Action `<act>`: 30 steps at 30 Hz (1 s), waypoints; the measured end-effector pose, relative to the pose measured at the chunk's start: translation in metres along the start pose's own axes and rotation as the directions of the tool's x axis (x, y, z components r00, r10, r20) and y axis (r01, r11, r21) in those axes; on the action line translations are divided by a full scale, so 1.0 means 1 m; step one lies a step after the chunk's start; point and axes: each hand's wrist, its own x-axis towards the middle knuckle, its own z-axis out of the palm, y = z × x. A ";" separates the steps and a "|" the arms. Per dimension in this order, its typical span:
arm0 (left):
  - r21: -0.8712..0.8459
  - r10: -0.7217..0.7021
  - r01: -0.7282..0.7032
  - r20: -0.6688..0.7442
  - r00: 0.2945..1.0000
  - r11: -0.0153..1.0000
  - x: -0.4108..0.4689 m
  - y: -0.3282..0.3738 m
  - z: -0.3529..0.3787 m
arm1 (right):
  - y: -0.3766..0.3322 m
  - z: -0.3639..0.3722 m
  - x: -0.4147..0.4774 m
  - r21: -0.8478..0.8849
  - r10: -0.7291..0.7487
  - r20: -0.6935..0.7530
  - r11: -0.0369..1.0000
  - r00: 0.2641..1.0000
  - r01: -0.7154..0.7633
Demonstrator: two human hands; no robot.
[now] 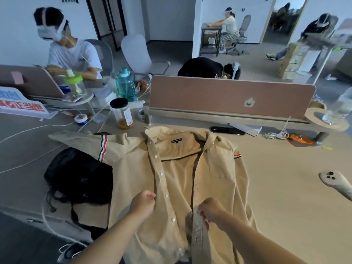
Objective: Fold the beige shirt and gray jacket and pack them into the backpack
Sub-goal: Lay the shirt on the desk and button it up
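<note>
The beige shirt (219,187) lies face up and unbuttoned on the desk, collar away from me, with striped bands on both sleeves. Its left sleeve drapes over the black backpack (76,178), which sits at the shirt's left near the desk edge. My left hand (143,203) pinches the button placket of the left front panel. My right hand (211,209) grips the edge of the right front panel, lifted and turned over slightly. No gray jacket is in view.
A phone (335,182) lies at the right. A clear jar (122,115), bottles, cables and a charger cord (276,135) crowd the far side before a pink divider (228,96). Other people sit at desks beyond. A shoe (72,251) is on the floor.
</note>
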 end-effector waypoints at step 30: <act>-0.118 0.425 -0.439 -0.125 0.896 0.891 0.301 0.157 -0.011 | -0.215 -0.095 0.227 -0.179 -0.525 -0.534 0.837 0.663 0.518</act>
